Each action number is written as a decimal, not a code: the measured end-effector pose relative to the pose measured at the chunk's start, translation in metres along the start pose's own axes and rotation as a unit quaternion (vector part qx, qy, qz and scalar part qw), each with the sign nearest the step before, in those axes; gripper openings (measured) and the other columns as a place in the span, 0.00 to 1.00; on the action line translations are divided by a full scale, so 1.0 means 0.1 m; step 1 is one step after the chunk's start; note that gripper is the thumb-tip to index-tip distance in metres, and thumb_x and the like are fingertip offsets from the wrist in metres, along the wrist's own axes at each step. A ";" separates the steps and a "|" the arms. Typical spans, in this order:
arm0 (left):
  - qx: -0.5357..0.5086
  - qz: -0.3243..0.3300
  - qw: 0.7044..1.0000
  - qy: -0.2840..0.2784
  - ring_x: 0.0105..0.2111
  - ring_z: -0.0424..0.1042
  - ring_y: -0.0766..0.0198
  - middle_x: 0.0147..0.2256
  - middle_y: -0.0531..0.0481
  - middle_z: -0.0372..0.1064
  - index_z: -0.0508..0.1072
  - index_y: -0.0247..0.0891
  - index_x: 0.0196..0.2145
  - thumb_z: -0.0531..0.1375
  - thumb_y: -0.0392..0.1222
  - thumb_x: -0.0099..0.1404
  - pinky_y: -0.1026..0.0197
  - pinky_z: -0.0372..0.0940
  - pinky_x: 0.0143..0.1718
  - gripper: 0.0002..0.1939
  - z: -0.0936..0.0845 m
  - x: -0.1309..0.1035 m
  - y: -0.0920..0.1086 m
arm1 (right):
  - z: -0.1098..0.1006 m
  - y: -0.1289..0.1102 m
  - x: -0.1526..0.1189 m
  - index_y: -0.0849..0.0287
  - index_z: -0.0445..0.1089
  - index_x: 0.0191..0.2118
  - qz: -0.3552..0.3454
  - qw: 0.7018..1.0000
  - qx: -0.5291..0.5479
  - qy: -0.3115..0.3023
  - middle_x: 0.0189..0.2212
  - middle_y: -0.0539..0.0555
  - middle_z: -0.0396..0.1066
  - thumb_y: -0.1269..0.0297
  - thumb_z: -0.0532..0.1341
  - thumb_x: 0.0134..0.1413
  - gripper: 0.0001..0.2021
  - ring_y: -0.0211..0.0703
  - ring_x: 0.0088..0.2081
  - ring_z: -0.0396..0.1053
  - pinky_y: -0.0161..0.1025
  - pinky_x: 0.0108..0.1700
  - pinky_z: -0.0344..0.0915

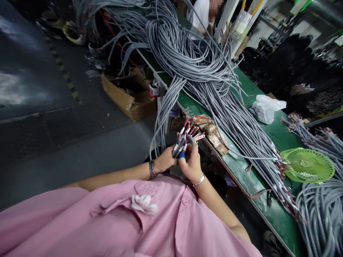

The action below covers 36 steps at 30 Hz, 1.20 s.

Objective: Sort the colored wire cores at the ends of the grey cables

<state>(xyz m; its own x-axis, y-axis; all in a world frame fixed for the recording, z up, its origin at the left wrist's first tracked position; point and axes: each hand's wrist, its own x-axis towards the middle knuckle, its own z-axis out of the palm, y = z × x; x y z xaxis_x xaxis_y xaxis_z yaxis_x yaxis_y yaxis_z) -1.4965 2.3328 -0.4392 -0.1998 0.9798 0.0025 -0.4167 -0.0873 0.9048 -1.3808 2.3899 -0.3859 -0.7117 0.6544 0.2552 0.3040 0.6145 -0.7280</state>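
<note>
My left hand [165, 159], with a dark watch at the wrist, is closed round a bunch of grey cable ends [180, 144] in front of my body. Red, white, black and orange wires fan out from the top of the bunch. My right hand [192, 162] is pressed against the right side of the same bunch, its fingers bent round it. Blue and grey coverings show on its fingertips, and a silver bracelet circles the wrist. Grey cables [163, 110] hang over the table edge just beyond my left hand.
On the green table [246, 175] lie a big heap of grey cables [187, 53], a plastic bag [266, 108], a taped brown bundle [211, 134] and a green fan [307, 164]. A cardboard box [131, 94] is on the floor. A person [200, 14] is beyond the table.
</note>
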 end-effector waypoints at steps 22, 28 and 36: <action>-0.202 -0.068 0.969 0.124 0.16 0.57 0.75 0.18 0.56 0.62 0.74 0.32 0.33 0.70 0.35 0.44 0.69 0.53 0.17 0.15 -0.33 0.05 0.51 | -0.10 0.18 -0.16 0.58 0.64 0.36 -0.052 0.988 0.049 -0.140 0.33 0.54 0.64 0.63 0.53 0.58 0.07 0.40 0.34 0.63 0.38 0.40 0.65; -0.226 -0.125 0.955 0.145 0.16 0.59 0.74 0.17 0.56 0.61 0.70 0.32 0.24 0.68 0.39 0.47 0.69 0.55 0.17 0.10 -0.06 0.14 0.39 | -0.03 0.14 -0.16 0.57 0.66 0.36 -0.104 0.950 0.071 -0.286 0.34 0.52 0.68 0.64 0.56 0.58 0.04 0.38 0.36 0.67 0.34 0.42 0.65; -0.219 -0.130 0.954 0.155 0.17 0.60 0.73 0.18 0.54 0.62 0.72 0.31 0.25 0.67 0.42 0.49 0.69 0.54 0.17 0.11 0.04 0.15 0.44 | 0.06 0.05 -0.24 0.57 0.68 0.34 -0.041 0.952 -0.014 -0.304 0.31 0.50 0.71 0.66 0.57 0.58 0.04 0.37 0.32 0.68 0.31 0.37 0.63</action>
<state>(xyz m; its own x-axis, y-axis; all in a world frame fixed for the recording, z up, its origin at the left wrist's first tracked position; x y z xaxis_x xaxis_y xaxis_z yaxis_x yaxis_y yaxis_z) -1.5140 2.3444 -0.3973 -0.2637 0.8841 -0.3857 -0.8053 0.0183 0.5926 -1.3659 2.3750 -0.3996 -0.9661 0.2334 -0.1106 0.2422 0.6702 -0.7015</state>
